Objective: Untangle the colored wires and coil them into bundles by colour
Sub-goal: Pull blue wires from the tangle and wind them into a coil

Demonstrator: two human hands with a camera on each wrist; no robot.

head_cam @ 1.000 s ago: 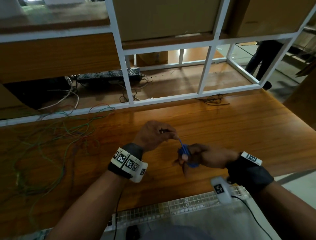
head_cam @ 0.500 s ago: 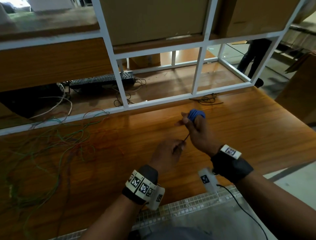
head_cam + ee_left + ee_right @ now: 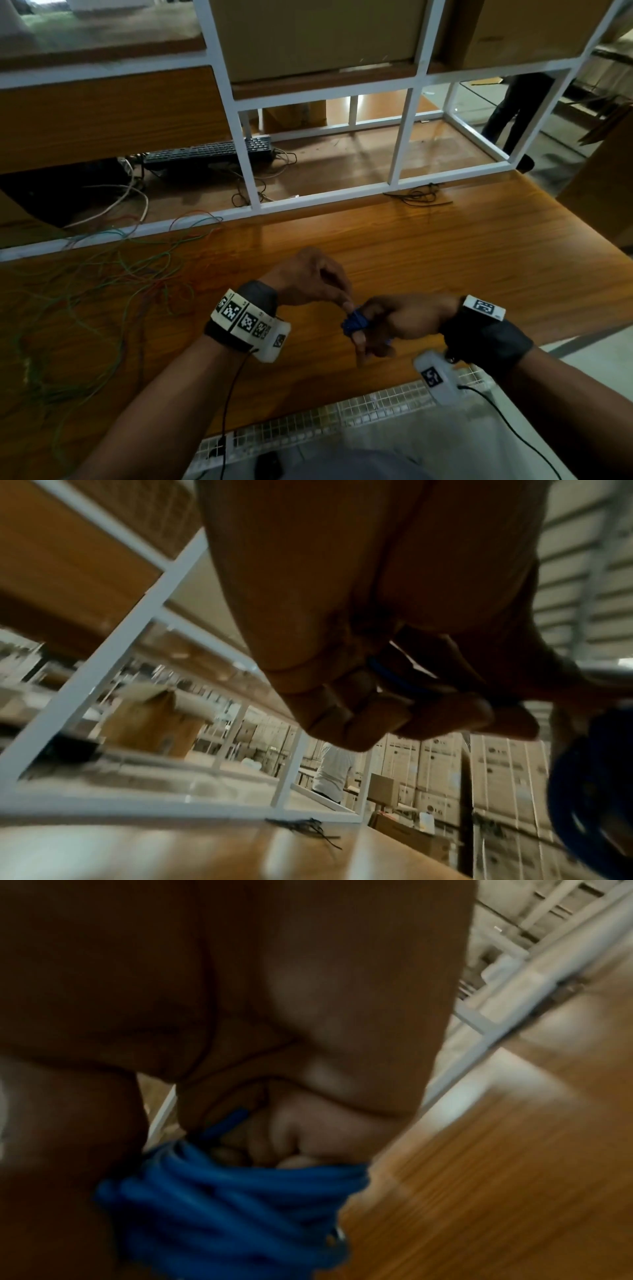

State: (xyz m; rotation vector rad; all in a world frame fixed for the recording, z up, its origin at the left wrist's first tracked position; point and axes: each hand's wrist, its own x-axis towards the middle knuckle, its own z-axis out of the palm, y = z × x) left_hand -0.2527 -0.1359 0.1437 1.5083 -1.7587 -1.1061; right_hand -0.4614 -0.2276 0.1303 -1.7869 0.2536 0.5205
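Stacked behind the white shelving frame [image 3: 251, 164], cardboard cartons [image 3: 435, 767] are seen only in the left wrist view, where a round logo that looks like "LG" is printed on several of them; it is too blurred to be read with certainty. No other writing can be read: only black-and-white square marker patterns are shown on the wrist bands [image 3: 248, 322]. The wooden desk [image 3: 445, 260] is spread below both hands. On its left part a loose tangle of green and red wires [image 3: 113, 281] is lain, well apart from the hands. A small black wire bundle [image 3: 419, 198] is rested at the desk's far edge by the frame, and a black keyboard [image 3: 209, 152] is seen on the shelf beyond. A standing person [image 3: 334, 772] is caught far off in the left wrist view.

The blue wire coil [image 3: 354, 322] is held above the desk near its front edge, between the two hands. It is wound in many overlapping turns around the fingers [image 3: 298, 1139] of the right hand [image 3: 400, 320], which are curled through it; the close turns are shown only by the right wrist view. A strand of the same blue wire is pinched by the left hand [image 3: 308, 277], whose fingers [image 3: 369, 718] are curled tight around it just beside the coil.
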